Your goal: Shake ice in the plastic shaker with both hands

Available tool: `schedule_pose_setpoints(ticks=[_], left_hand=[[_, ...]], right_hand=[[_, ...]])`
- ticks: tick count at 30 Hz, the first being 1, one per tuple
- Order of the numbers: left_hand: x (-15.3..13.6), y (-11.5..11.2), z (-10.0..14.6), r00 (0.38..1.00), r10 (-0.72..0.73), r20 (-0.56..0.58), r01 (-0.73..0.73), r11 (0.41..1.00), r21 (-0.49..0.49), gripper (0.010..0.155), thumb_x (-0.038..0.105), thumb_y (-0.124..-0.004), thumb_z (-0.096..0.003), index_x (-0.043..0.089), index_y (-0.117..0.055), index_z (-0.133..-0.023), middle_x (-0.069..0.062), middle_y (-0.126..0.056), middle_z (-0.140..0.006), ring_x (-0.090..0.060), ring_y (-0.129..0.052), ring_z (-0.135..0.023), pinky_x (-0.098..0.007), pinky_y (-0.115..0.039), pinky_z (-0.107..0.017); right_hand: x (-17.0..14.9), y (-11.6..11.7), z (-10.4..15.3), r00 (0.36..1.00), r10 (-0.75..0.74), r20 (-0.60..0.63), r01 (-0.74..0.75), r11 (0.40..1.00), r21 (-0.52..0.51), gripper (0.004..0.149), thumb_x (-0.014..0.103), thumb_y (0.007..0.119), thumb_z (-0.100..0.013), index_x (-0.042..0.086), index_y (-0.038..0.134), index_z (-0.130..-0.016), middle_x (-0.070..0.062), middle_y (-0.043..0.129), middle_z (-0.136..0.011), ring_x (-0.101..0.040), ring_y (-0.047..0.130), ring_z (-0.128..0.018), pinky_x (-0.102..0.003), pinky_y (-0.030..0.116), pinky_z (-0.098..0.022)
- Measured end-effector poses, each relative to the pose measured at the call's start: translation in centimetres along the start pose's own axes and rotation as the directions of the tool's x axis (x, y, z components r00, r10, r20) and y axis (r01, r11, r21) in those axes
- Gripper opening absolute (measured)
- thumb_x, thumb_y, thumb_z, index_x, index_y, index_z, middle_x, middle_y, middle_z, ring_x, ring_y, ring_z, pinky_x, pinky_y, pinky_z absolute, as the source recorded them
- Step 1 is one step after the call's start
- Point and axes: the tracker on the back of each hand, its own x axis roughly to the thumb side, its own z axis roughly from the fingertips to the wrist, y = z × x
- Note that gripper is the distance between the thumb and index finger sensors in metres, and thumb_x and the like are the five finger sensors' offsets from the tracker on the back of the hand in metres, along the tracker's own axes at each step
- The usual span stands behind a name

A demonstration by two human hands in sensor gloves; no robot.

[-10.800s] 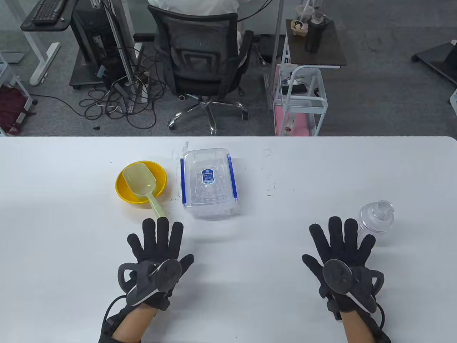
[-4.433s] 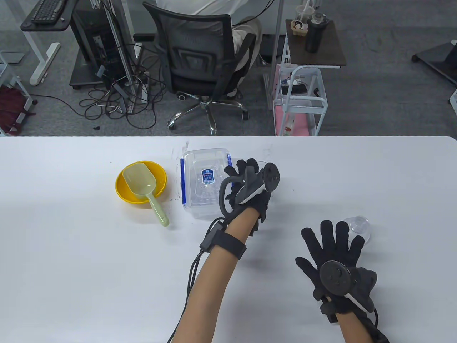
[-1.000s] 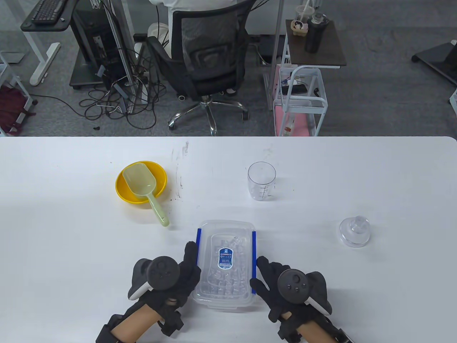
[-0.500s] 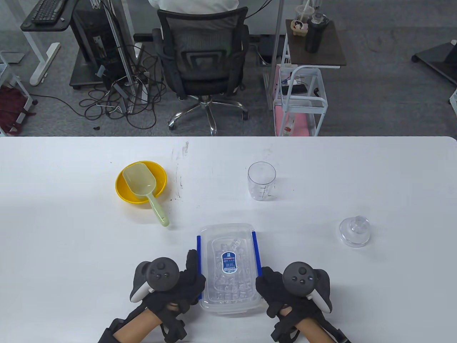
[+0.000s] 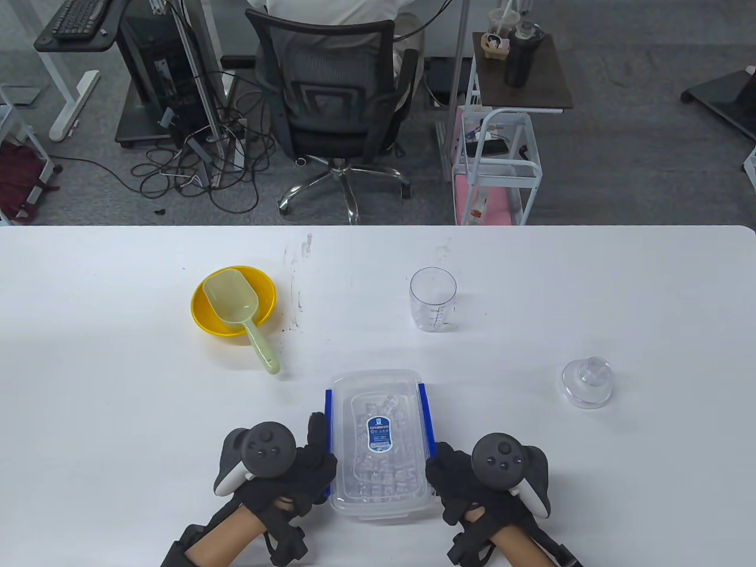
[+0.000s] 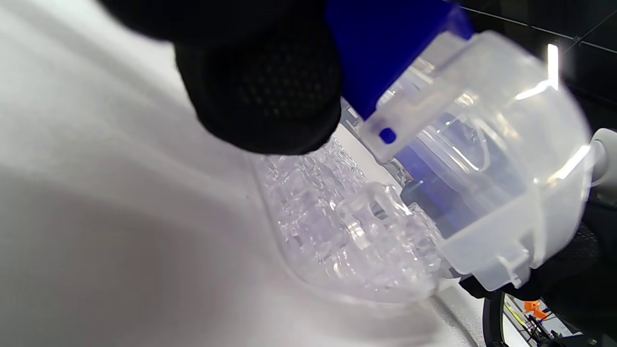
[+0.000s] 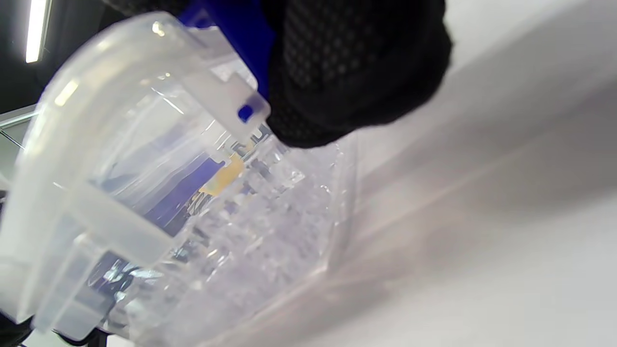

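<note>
Shaker cup [image 5: 433, 298] stands clear, lidless and upright while both hands' fingers clutch the ice box's [image 5: 378, 444] blue latches.

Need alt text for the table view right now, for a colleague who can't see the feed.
Both gloved hands, left hand and right hand, grip the blue side clasps of a lidded clear ice box at the near edge of the white table. Behind stand an open shaker cup, its lid to the right, and a yellow bowl holding a scoop.
</note>
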Motion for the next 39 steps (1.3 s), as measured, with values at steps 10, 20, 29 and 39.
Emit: schedule_pose_setpoints(ticks=[10,20,29,39], left_hand=[[-0.7,1.1,0.7,0.996,0.020,-0.083,-0.020,1.000,-0.001,0.075,0.030,-0.060,-0.0518,-0.018,-0.022,-0.094,-0.018,-0.098,-0.059,-0.022,-0.104,-0.028,-0.023,-0.089,-0.014],[2.3,2.5,2.1,0.806,-0.570,-0.160,0.588,0.802,0.104,0.068,0.033,-0.067,-0.0515,-0.003,-0.044,-0.104,-0.007,-0.101,-0.051,-0.016,-0.103,-0.022,-0.021,-0.088,-0.011],[2.6,1.5,2.3,0.875,-0.477,-0.083,0.484,0.864,0.136,0.061,0.044,-0.064,-0.0537,-0.004,-0.079,-0.087,-0.004,-0.106,-0.038,-0.012,-0.104,-0.011,-0.019,-0.087,-0.003],[2.8,1.0,2.5,0.869,-0.493,-0.048,0.493,0.850,0.188,0.062,0.043,-0.065,-0.0537,-0.008,-0.078,-0.085,-0.003,-0.106,-0.037,-0.011,-0.104,-0.009,-0.017,-0.088,-0.002]], right_hand=[[-0.6,0.3,-0.3,0.998,-0.057,-0.042,0.059,0.997,0.050,0.089,0.032,0.096,-0.014,-0.005,0.069,-0.090,-0.008,0.096,-0.055,-0.019,0.095,-0.026,-0.014,0.076,-0.002],[2.2,-0.3,0.9,0.889,0.453,0.070,-0.426,0.874,-0.234,0.095,0.046,0.090,-0.019,0.003,0.065,-0.099,-0.018,0.092,-0.071,-0.033,0.093,-0.043,-0.027,0.081,-0.016],[1.7,0.5,0.9,0.955,0.246,0.165,-0.236,0.968,-0.081,0.097,0.061,0.083,-0.017,0.004,0.075,-0.094,-0.021,0.092,-0.073,-0.039,0.093,-0.046,-0.032,0.083,-0.019],[1.9,1.2,1.0,0.954,0.213,0.209,-0.215,0.976,-0.015,0.115,0.074,0.077,-0.016,-0.008,0.062,-0.095,-0.026,0.086,-0.078,-0.042,0.089,-0.052,-0.034,0.082,-0.024]])
